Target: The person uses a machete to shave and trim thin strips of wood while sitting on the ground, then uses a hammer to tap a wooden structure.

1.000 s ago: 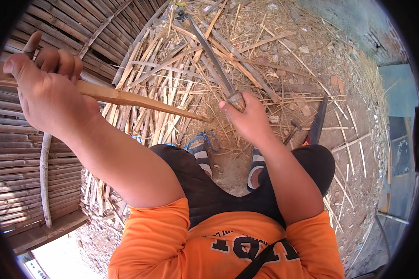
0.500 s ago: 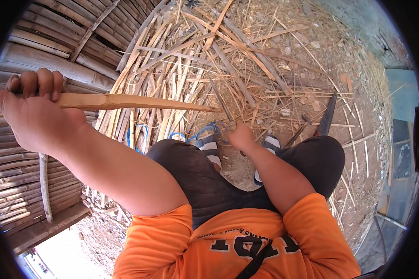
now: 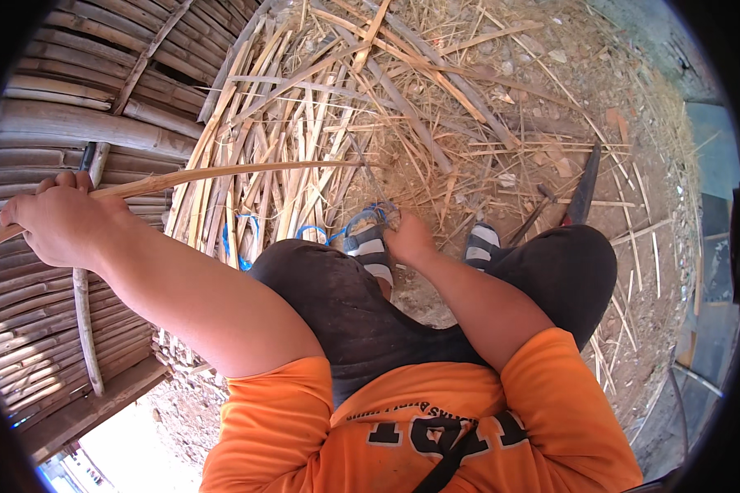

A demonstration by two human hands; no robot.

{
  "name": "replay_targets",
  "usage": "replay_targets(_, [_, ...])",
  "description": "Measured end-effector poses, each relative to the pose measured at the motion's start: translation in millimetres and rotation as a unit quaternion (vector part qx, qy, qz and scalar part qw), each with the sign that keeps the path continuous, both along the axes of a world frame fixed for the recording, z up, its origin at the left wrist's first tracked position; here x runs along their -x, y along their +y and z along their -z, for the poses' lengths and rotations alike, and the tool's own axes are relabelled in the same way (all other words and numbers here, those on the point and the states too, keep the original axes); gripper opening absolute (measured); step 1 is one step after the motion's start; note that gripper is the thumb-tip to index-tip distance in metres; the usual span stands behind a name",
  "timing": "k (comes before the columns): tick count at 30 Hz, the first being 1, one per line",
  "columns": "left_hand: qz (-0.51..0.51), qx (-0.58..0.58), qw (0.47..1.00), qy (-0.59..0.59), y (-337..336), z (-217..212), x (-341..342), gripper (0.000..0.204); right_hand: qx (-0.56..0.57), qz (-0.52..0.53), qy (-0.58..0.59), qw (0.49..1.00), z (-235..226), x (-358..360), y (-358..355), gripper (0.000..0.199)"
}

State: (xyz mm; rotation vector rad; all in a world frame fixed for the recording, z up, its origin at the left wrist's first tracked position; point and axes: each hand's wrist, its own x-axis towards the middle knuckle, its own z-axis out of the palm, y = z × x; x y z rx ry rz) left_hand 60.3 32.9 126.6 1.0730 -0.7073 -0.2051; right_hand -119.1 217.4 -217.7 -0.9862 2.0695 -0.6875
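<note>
My left hand point(image 3: 70, 218) is out to the left, fingers wrapped round a long bamboo strip point(image 3: 247, 169). The strip runs rightward across the view, thinning toward its far end, and a short end sticks out behind the hand. Low by my left foot, my right hand point(image 3: 409, 238) is closed on a knife with a narrow blade point(image 3: 374, 182). The blade points up and left, and its upper part meets or crosses the strip's thin end; whether they touch I cannot tell. The handle is mostly hidden in my fist.
Split bamboo strips point(image 3: 304, 123) lie heaped ahead, beside a bamboo slat wall point(image 3: 82, 123). Blue cord point(image 3: 242, 238) lies near my sandalled left foot point(image 3: 373, 253). To the right, a dark tapered blade point(image 3: 585, 185) stands by my right knee, with shavings and dirt around.
The strip has turned in my left hand and looks narrower, its thin end shifted up and left. My left hand has lowered slightly; my right hand and the knife have moved left.
</note>
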Motion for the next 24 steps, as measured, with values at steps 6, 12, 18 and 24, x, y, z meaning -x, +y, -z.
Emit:
replay_targets(6, [-0.006,-0.013,1.0,0.024,5.7,-2.0,8.0,0.059,0.117,0.026,-0.065,0.991,-74.3,4.6,-28.9,0.038])
replay_targets(12, [0.018,0.02,1.0,-0.009,8.7,-8.1,27.5,0.072,0.037,0.01,-0.005,0.999,15.3,-8.6,0.6,0.039])
replay_targets(18, [0.139,0.119,0.983,0.015,11.5,-7.0,28.2,0.026,0.001,0.011,0.001,1.0,5.0,15.6,-9.5,0.041])
replay_targets(24, [0.29,0.153,0.944,-0.026,2.5,-5.6,13.4,0.026,0.126,0.022,-0.096,0.987,-78.4,6.2,-33.6,0.042])
